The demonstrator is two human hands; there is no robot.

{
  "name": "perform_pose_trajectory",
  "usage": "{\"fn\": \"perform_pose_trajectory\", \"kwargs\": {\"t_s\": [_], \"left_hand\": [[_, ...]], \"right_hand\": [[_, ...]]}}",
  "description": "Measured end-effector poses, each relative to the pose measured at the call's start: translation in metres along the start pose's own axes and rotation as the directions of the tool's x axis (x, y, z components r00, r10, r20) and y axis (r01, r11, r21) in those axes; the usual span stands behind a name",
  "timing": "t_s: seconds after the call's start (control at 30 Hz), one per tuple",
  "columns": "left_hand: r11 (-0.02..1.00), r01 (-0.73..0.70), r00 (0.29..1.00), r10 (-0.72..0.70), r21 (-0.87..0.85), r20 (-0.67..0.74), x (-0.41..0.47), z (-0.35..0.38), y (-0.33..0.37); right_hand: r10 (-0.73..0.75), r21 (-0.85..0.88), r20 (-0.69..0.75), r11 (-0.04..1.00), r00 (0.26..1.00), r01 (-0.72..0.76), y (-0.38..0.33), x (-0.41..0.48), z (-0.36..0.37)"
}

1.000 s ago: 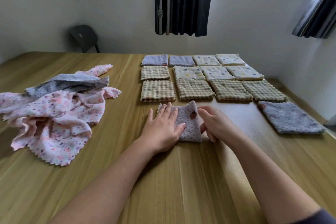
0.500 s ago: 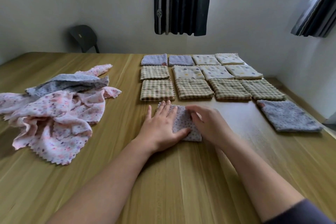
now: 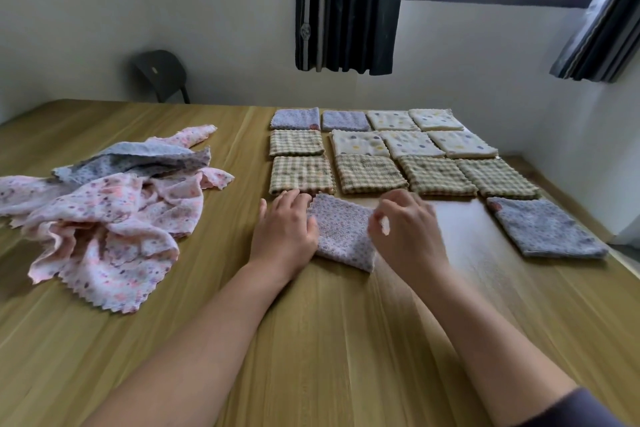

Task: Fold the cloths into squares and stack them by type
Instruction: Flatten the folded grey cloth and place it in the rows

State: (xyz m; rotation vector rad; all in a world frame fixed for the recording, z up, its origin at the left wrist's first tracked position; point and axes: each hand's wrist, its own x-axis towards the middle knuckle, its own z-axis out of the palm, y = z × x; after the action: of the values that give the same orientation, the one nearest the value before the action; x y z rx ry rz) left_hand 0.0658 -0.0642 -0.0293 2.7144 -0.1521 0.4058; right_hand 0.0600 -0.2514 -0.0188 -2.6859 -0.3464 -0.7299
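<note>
A small purple dotted cloth (image 3: 343, 232) lies folded into a square on the wooden table (image 3: 311, 340), just in front of the folded rows. My left hand (image 3: 284, 229) rests flat on its left edge. My right hand (image 3: 408, 229) is blurred at its right edge, fingers loosely curled, with nothing visible in them. Behind lie folded squares: purple ones (image 3: 294, 118), cream dotted ones (image 3: 410, 144) and checked ones (image 3: 370, 173). A larger grey-purple folded square (image 3: 543, 229) sits to the right. Unfolded pink floral cloths (image 3: 104, 218) and a grey-blue one (image 3: 138, 159) are heaped at the left.
A dark chair (image 3: 161, 74) stands behind the table's far left. A dark curtain (image 3: 346, 7) hangs at the wall under a window. The table's right edge (image 3: 620, 263) runs close beside the grey-purple square.
The lifted flap of the purple cloth has been laid down flat. My right hand pressed it, then slid off toward the cloth's right edge. My left hand stayed on the left side.
</note>
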Motion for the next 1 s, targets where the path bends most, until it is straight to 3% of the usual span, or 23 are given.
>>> {"fn": "perform_pose_trajectory", "kwargs": {"t_s": [0.07, 0.13, 0.2, 0.3, 0.37, 0.4, 0.47, 0.53, 0.8, 1.0], "left_hand": [[0.999, 0.036, 0.998, -0.036, -0.008, -0.054, 0.001, 0.000, -0.001], [0.997, 0.076, 0.995, -0.075, 0.009, -0.070, 0.000, 0.000, -0.004], [0.994, 0.112, 0.992, -0.111, 0.011, -0.055, 0.000, 0.000, -0.007], [0.991, 0.134, 0.990, -0.133, 0.006, -0.036, 0.000, 0.001, -0.009], [0.991, 0.128, 0.992, -0.127, 0.027, -0.024, 0.001, 0.002, -0.009], [0.991, 0.126, 0.992, -0.126, 0.039, -0.018, 0.001, 0.003, -0.009], [0.990, 0.129, 0.992, -0.129, 0.052, -0.016, 0.002, 0.004, -0.009], [0.989, 0.140, 0.990, -0.139, 0.056, -0.011, 0.001, 0.003, -0.009], [0.987, 0.139, 0.986, -0.146, 0.084, 0.082, 0.001, 0.005, -0.010], [0.985, 0.146, 0.982, -0.155, 0.087, 0.106, 0.001, 0.006, -0.013]], "right_hand": [[-0.183, 0.204, 0.198, 0.969, 0.963, 0.142, -0.010, -0.002, 0.004], [-0.275, 0.201, 0.364, 0.956, 0.890, 0.214, -0.018, -0.004, 0.009], [-0.192, 0.053, 0.321, 0.981, 0.927, 0.185, -0.018, -0.004, 0.006], [0.025, -0.157, 0.231, 0.988, 0.973, 0.012, -0.016, -0.002, -0.010], [0.019, -0.127, 0.217, 0.992, 0.976, 0.008, -0.018, -0.003, -0.011], [-0.016, -0.079, 0.280, 0.996, 0.960, 0.040, -0.021, -0.005, -0.009], [-0.066, -0.018, 0.497, 0.996, 0.865, 0.086, -0.027, -0.009, -0.001], [-0.047, -0.038, 0.619, 0.995, 0.784, 0.090, -0.030, -0.010, 0.005], [0.033, -0.103, 0.663, 0.994, 0.748, 0.047, -0.017, -0.009, 0.002], [0.139, -0.181, 0.634, 0.983, 0.761, -0.029, 0.036, -0.001, -0.012]]}}
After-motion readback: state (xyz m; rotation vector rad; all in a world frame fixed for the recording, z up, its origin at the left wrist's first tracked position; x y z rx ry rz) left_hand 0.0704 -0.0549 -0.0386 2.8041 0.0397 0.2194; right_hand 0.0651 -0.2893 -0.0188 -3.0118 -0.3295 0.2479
